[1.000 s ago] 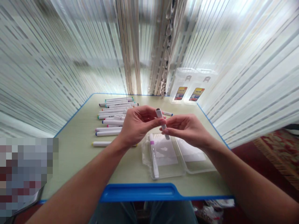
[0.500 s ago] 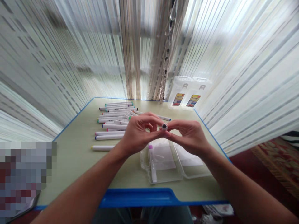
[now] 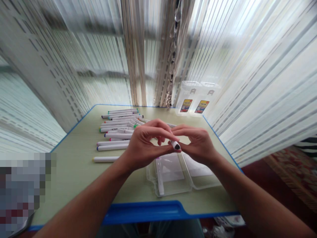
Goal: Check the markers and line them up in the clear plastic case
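A white marker (image 3: 175, 145) with a dark end is pinched between the fingertips of my left hand (image 3: 148, 140) and my right hand (image 3: 196, 143). Its dark end points toward me, and the hands hide most of its barrel. Below them lies an open clear plastic case (image 3: 173, 190) with a white sheet inside. Along the case's left side rests another white marker (image 3: 160, 178), its purple band partly covered by my left hand. To the left, several white markers (image 3: 115, 135) with coloured ends lie in a loose row, some of them behind my left hand.
Two clear cases with yellow and blue labels (image 3: 201, 106) stand at the back right of the table (image 3: 74, 172). A blue tray (image 3: 142, 211) is set in its front edge. String curtains (image 3: 99, 66) hang behind. A pixelated object (image 3: 22, 191) sits at the left.
The held marker has turned from a slanted, nearly upright pose to one with its dark end toward me, then dipped lower. Both hands have drawn closer together around it.
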`<state>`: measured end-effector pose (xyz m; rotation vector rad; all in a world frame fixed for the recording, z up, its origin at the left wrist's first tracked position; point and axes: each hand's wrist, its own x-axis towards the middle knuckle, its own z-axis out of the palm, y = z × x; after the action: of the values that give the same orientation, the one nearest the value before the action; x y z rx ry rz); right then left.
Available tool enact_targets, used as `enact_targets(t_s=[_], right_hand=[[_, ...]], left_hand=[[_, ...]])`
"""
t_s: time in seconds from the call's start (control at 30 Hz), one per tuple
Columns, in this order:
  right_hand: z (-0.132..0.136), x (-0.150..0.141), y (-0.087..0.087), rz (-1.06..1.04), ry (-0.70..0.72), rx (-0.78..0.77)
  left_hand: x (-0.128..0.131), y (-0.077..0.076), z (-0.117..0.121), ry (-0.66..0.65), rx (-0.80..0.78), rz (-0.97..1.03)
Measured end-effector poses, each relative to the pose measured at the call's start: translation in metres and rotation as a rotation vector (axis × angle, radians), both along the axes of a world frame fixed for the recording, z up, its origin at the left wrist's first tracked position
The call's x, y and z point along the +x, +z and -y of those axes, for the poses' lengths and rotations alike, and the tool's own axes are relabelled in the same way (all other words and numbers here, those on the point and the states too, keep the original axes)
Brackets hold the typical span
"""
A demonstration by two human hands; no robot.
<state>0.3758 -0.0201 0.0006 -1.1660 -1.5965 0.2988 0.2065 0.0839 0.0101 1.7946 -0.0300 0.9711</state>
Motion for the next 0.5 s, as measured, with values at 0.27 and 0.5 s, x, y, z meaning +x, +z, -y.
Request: enact_targets(t_s=[0.27, 0.5], right_hand=[[-0.0005, 0.0022, -0.0009, 0.116, -0.036, 0.027], [0.0009, 0.0001, 0.0005, 0.102, -0.014, -0.088]], left_hand=[[-0.0016, 0.0017, 0.0012, -0.008, 0.001, -0.001], [-0.0001, 0.0021, -0.0020, 0.092, -0.253, -0.042]])
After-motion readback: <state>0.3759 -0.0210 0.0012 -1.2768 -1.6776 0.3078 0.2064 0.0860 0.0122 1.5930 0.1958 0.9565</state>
